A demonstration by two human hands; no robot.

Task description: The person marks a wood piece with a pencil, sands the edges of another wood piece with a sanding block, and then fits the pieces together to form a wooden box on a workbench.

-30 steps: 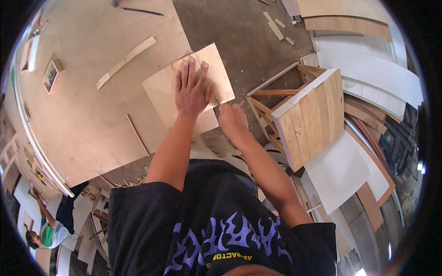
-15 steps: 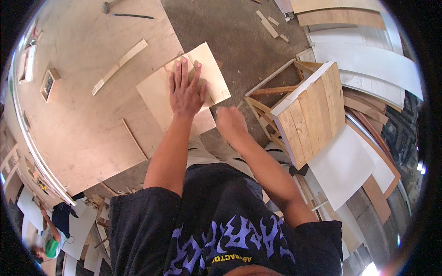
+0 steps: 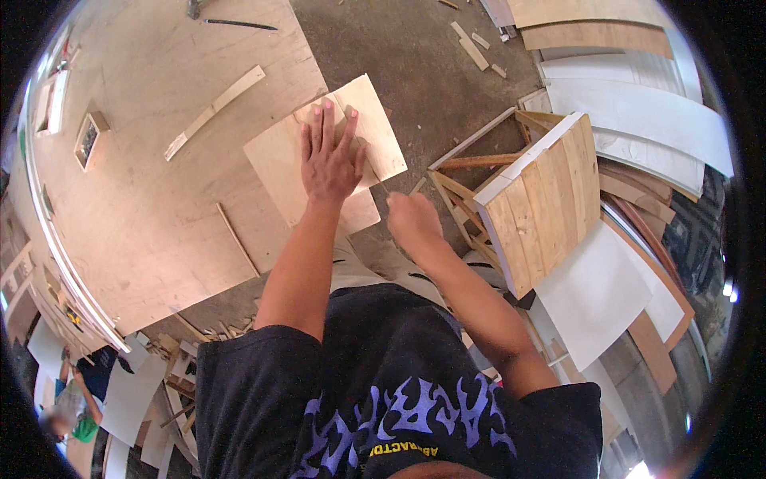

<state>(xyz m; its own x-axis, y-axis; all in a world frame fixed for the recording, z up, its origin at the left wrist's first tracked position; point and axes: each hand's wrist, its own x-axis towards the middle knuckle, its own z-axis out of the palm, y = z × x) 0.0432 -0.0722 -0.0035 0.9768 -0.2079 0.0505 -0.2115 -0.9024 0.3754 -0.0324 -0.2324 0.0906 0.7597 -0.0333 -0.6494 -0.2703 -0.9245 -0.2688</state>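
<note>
My left hand (image 3: 330, 164) lies flat, fingers spread, pressing on a light plywood piece (image 3: 375, 132) over another plywood square (image 3: 271, 160), at the edge of a large plywood sheet (image 3: 159, 247). My right hand (image 3: 415, 219) is closed on a thin tool (image 3: 386, 187) that reaches toward the lower right edge of the upper piece; its shape is too small to make out clearly.
A slatted wooden stand (image 3: 542, 207) lies at the right, beside stacked boards (image 3: 622, 96) and white panels (image 3: 590, 295). A wood strip (image 3: 214, 112), small box (image 3: 89, 140) and dark bar (image 3: 239, 24) are on the sheet. A co-worker (image 3: 80, 403) is at lower left.
My right hand has pulled down and slightly right, away from the board's edge, exposing the thin tool. My left hand stays on the plywood. The co-worker has shifted.
</note>
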